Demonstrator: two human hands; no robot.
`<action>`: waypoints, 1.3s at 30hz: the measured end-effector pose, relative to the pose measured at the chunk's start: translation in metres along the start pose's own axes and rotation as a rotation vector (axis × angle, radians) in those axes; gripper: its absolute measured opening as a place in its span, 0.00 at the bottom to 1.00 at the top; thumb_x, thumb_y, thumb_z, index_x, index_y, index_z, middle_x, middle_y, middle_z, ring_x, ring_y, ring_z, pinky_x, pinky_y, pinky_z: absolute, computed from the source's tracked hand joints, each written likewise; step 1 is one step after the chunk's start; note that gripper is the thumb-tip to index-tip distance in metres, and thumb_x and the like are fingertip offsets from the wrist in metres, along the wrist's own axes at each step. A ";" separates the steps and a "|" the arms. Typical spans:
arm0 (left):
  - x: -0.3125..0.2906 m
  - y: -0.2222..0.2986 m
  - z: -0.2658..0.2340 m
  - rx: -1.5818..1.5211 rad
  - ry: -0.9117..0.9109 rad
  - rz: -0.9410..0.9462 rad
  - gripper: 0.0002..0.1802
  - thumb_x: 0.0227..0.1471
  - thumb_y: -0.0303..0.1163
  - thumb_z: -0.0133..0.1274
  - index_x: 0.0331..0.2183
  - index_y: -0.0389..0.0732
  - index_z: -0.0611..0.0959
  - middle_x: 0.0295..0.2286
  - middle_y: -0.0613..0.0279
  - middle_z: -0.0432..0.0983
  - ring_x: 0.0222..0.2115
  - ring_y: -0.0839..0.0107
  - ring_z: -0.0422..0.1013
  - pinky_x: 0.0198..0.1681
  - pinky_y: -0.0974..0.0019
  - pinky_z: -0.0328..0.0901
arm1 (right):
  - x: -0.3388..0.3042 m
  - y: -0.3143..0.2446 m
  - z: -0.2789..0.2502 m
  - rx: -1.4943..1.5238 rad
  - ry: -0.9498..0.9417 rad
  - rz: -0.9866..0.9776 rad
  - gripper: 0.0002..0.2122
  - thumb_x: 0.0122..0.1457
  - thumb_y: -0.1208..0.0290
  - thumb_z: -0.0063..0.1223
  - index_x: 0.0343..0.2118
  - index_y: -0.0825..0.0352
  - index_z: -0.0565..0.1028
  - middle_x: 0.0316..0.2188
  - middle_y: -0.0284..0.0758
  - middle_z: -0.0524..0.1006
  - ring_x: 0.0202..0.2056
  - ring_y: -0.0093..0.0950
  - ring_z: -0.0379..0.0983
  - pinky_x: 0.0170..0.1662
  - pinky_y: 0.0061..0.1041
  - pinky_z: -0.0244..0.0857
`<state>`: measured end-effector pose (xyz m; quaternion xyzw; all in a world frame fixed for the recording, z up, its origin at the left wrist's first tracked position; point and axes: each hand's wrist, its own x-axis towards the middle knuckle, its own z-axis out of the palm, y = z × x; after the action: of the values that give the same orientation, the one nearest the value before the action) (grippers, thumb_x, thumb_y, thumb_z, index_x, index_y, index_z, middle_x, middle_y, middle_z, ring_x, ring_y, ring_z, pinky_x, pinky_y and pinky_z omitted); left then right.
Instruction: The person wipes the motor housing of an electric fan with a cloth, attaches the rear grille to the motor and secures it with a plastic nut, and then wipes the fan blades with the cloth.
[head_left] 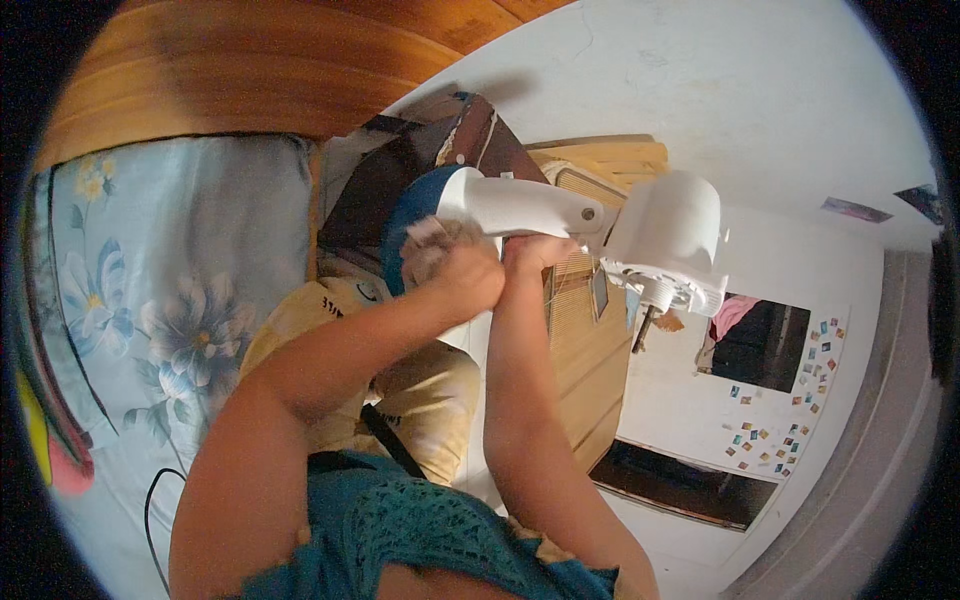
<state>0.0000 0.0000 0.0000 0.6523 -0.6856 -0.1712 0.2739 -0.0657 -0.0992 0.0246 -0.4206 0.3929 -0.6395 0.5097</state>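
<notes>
Gripping a crumpled grey cloth [432,240], the left hand [462,277] is pressing it against the neck of a white fan body [600,225], seemingly wiping. The right hand [535,252] is clasping that neck from below, apparently steadying it. The motor housing is projecting rightward over open white surface; a floral bedsheet [150,300] is bordering the left.

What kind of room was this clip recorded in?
Probably a bedroom in a home: a floral bedsheet lies at the left, a wooden headboard curves above it, and small pictures dot a white wall.
</notes>
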 end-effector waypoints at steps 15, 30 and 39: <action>-0.088 -0.013 -0.053 -1.996 0.155 -0.553 0.26 0.46 0.32 0.52 0.47 0.41 0.62 0.40 0.59 0.67 0.41 0.66 0.65 0.43 0.64 0.61 | -0.164 -0.055 -0.013 -0.418 -0.342 0.214 0.39 0.49 0.42 0.47 0.58 0.62 0.50 0.57 0.37 0.55 0.59 0.35 0.46 0.60 0.39 0.35; -0.072 -0.045 0.012 -0.978 0.524 -0.640 0.45 0.41 0.43 0.58 0.55 0.39 0.54 0.52 0.42 0.51 0.53 0.48 0.51 0.54 0.55 0.49 | -0.099 -0.082 0.001 -1.580 -0.274 -0.981 0.24 0.44 0.74 0.52 0.48 0.52 0.70 0.46 0.54 0.60 0.45 0.47 0.61 0.47 0.35 0.60; -0.069 -0.060 0.038 -1.060 0.406 -0.604 0.52 0.38 0.41 0.61 0.56 0.36 0.48 0.52 0.37 0.51 0.51 0.47 0.54 0.53 0.54 0.51 | -0.093 -0.040 0.015 -1.891 -0.536 -0.266 0.19 0.45 0.68 0.51 0.45 0.50 0.73 0.39 0.47 0.65 0.39 0.46 0.67 0.40 0.38 0.64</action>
<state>0.0254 0.0582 -0.0756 0.6122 -0.2284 -0.4298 0.6232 -0.0522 -0.0021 0.0538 -0.8256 0.5628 0.0015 -0.0398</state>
